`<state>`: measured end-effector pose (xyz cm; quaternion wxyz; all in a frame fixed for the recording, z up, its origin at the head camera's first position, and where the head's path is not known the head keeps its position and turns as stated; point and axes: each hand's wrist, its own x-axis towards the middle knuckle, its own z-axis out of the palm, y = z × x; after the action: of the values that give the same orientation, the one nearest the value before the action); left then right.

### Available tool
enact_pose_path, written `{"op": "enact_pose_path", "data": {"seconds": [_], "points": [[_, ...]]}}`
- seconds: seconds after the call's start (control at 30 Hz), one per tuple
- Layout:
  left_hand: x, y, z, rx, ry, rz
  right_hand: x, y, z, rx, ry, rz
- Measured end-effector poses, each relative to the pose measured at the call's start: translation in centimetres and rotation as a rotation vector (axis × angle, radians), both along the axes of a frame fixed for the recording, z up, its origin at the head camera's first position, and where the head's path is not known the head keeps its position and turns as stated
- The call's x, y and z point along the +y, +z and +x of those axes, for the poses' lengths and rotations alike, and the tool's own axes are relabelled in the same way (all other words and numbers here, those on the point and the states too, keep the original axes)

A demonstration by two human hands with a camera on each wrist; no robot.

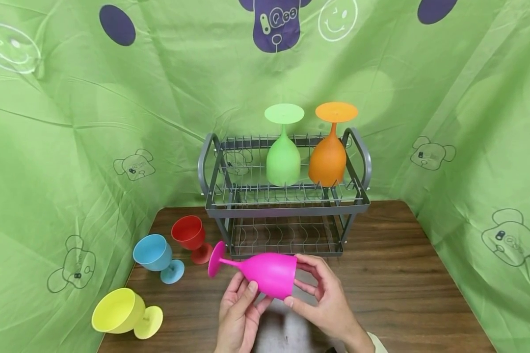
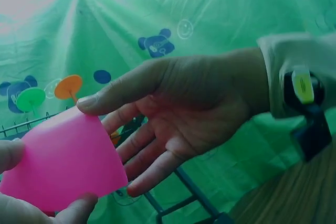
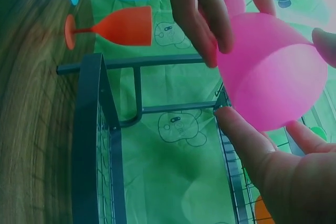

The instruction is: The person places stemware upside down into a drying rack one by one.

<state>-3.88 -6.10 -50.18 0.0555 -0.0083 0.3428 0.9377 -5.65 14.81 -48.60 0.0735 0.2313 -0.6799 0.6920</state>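
Observation:
A pink goblet (image 1: 269,274) lies sideways in the air in front of the rack, its foot to the left and its mouth to the right. My left hand (image 1: 238,314) holds the bowl from below near the stem, thumb on the near side. With thumb and fingertips, my right hand (image 1: 324,299) grips the rim end; the right wrist view shows the goblet's open mouth (image 3: 286,85) between both hands. Upside down on the dish rack's (image 1: 287,212) upper tier stand a light green goblet (image 1: 283,159) and an orange goblet (image 1: 329,159).
On the left side of the wooden table (image 1: 406,274) stand a red goblet (image 1: 189,234), a blue goblet (image 1: 153,252) and a yellow goblet (image 1: 119,311), all upright. The rack's lower wire tier (image 1: 287,238) sits behind the hands. Green printed cloth (image 1: 176,88) surrounds the table.

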Motion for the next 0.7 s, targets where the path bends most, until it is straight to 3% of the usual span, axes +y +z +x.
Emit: {"op": "enact_pose_path", "data": {"seconds": [0.13,0.23,0.47,0.7], "points": [[-0.4,0.7,-0.1,0.014,0.078,-0.071,0.6,-0.1,-0.1,0.026,-0.013,0.017],[-1.1,1.6,-0.2,0.075,0.136,-0.136,1.4,-0.3,-0.3,0.044,-0.052,0.032],[-3.2,4.9,-0.9,0.292,0.237,-0.316,3.8,-0.9,-0.8,0.011,-0.181,0.104],[-5.5,9.2,-2.7,0.57,0.348,-0.468,6.1,-1.9,-1.8,-0.043,-0.343,0.178]]}}
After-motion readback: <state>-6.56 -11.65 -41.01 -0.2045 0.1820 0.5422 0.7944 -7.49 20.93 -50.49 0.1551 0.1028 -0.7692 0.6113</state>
